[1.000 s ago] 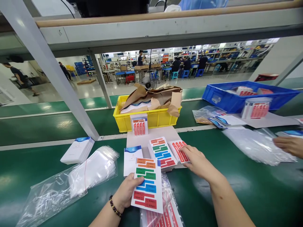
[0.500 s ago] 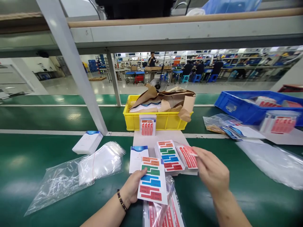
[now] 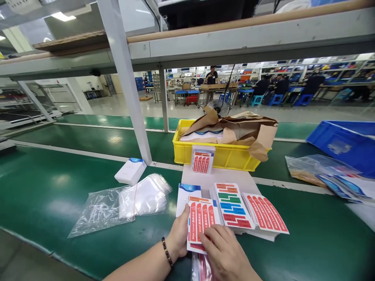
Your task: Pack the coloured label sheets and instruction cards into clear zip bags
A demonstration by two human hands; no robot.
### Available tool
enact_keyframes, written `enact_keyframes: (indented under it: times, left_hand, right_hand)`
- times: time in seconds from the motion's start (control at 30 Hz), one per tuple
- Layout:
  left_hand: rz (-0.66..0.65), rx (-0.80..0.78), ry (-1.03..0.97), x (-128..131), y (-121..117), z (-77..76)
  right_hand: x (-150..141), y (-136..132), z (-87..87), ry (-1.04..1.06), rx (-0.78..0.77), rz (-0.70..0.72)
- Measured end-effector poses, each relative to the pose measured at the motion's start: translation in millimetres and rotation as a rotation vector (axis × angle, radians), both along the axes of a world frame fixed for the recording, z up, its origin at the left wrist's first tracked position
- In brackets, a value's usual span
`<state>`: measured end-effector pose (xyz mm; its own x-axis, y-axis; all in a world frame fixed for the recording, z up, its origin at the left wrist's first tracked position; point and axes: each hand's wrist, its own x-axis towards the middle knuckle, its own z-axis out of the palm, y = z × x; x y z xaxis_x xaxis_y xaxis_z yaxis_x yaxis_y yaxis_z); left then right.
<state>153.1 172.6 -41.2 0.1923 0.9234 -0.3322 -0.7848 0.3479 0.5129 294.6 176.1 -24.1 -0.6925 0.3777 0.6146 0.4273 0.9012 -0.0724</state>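
Note:
My left hand (image 3: 179,233), with a beaded bracelet at the wrist, grips a small set of label sheets by its left edge. On top lies a red-striped label sheet (image 3: 197,220), and a coloured sheet peeks out beneath it. The fingers of my right hand (image 3: 224,249) are bent onto the lower right of that red sheet. Just right of the hands are a stack of multicoloured label sheets (image 3: 233,205) and a stack of red label sheets (image 3: 265,212). Behind the held set is a white booklet with a blue top (image 3: 187,189). Plastic packaging (image 3: 195,267) shows partly below my hands.
A yellow bin (image 3: 184,152) with brown paper stands behind, a packed label set (image 3: 202,160) leaning against it. Leftward lie a booklet stack (image 3: 129,171) and clear bags (image 3: 143,197). A blue bin (image 3: 342,144) is at right. A metal post (image 3: 129,86) rises near the booklets.
My right hand has carried a red label sheet leftward from its stack onto the coloured sheet in my left hand. The view has turned right-to-left, so the surroundings appear shifted right.

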Motion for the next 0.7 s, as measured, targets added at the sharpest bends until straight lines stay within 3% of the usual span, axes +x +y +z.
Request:
enact_keyframes:
  times: [0.13,0.2,0.3,0.37,0.43,0.5,0.6,0.7]
  left_hand:
    - [-0.038,0.190,0.115,-0.1,-4.3,4.6]
    - [-0.097,0.272,0.160,-0.1,-8.3,4.7]
    - [-0.196,0.320,0.230,-1.7,-13.5,2.0]
    - [-0.265,0.353,0.312,-4.5,-14.7,1.1]
    - [-0.299,0.411,0.442,-9.1,-13.8,3.1]
    - [-0.300,0.483,0.649,-14.9,-11.6,8.0]
    - [-0.295,0.590,1.035,-22.2,-9.4,17.4]
    - [-0.383,0.772,1.196,-23.4,-9.2,24.0]
  right_hand:
    - [10.8,5.6,4.5,0.041,-0.162,0.058]
    - [21.7,12.8,7.0,0.233,-0.349,-0.013]
    - [33.4,22.2,11.3,0.612,-0.919,-0.168]
    - [35.0,26.0,14.2,0.683,-1.364,-0.065]
    - [35.0,30.0,16.2,0.690,-1.598,0.069]
    - [37.0,36.6,16.8,0.807,-1.607,0.039]
    - [43.1,47.9,16.0,1.151,-1.439,-0.161]
    - [43.3,50.1,14.5,1.345,-1.331,-0.207]
